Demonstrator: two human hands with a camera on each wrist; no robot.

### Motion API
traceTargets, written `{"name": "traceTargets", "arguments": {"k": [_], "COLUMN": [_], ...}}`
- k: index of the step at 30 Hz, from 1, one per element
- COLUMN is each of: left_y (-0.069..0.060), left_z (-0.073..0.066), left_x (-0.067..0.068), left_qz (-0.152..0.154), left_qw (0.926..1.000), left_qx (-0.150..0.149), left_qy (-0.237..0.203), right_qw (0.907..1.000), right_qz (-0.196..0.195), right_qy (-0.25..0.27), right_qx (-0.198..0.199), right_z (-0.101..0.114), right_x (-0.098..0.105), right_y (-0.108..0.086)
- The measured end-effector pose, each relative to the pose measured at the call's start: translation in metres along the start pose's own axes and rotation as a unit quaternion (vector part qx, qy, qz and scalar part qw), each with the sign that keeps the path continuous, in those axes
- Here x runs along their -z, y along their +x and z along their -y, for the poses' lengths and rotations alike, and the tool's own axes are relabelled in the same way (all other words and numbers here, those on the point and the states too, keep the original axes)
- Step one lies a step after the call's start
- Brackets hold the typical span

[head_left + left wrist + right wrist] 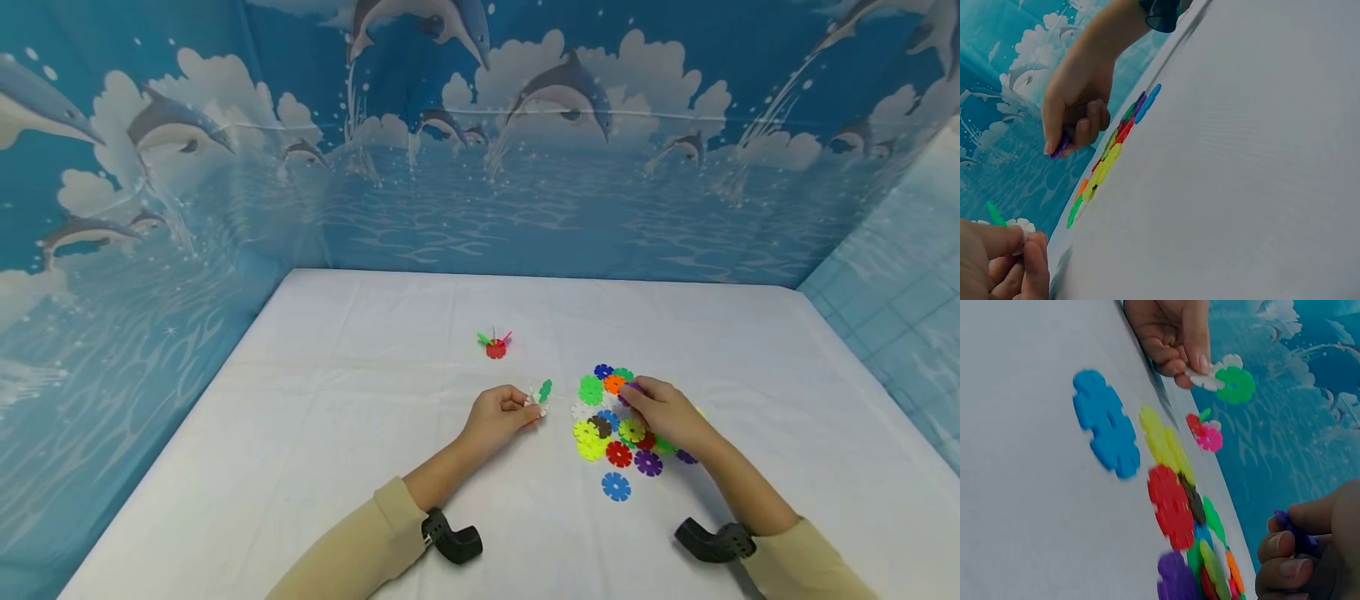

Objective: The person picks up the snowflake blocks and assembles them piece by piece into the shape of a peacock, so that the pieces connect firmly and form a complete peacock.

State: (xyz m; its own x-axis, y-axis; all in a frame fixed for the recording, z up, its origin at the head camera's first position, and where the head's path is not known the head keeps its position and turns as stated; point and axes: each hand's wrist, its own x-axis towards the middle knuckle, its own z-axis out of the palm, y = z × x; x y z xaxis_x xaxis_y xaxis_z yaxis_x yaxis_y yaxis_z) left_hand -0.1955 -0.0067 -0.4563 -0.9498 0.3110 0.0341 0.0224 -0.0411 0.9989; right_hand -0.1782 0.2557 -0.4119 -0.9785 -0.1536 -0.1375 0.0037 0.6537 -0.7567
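The left hand (501,422) pinches a small joined piece of white discs (1205,380) with a green notched disc (1235,385) attached. Between thumb and fingers of the right hand (670,414) is a purple disc (1297,534), held above the right part of a loose pile of flower-shaped discs. The pile includes a red disc (618,454), a purple one (648,462), yellow ones (592,450) and a bright green one (590,390). A blue disc (616,487) lies apart at the near side of the pile.
A joined figure with a red disc (496,349), green and pink pieces stands farther back on the white cloth-covered table (337,417). Dolphin-printed blue curtains (480,217) enclose the back and sides. Black wrist-worn devices (453,538) are on both arms.
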Motion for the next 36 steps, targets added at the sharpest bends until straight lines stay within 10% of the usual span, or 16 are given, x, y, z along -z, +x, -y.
{"name": "traceTargets", "arguments": {"k": [8, 21, 36], "left_y": [0.001, 0.001, 0.000], "left_z": [0.003, 0.003, 0.004], "left_x": [0.002, 0.003, 0.000], "left_qz": [0.016, 0.027, 0.022], "left_qw": [0.9996, 0.9992, 0.9983], "left_qx": [-0.002, -0.018, -0.053], "left_qy": [-0.023, -0.023, 0.009], "right_qw": [0.9962, 0.9951, 0.9991], "right_qz": [0.036, 0.005, -0.034], "right_qy": [0.071, 0.097, 0.024], "right_qx": [0.037, -0.017, -0.005], "right_z": [0.024, 0.047, 0.055], "right_x": [-0.029, -0.069, -0.081], "right_y": [0.013, 0.019, 0.016]}}
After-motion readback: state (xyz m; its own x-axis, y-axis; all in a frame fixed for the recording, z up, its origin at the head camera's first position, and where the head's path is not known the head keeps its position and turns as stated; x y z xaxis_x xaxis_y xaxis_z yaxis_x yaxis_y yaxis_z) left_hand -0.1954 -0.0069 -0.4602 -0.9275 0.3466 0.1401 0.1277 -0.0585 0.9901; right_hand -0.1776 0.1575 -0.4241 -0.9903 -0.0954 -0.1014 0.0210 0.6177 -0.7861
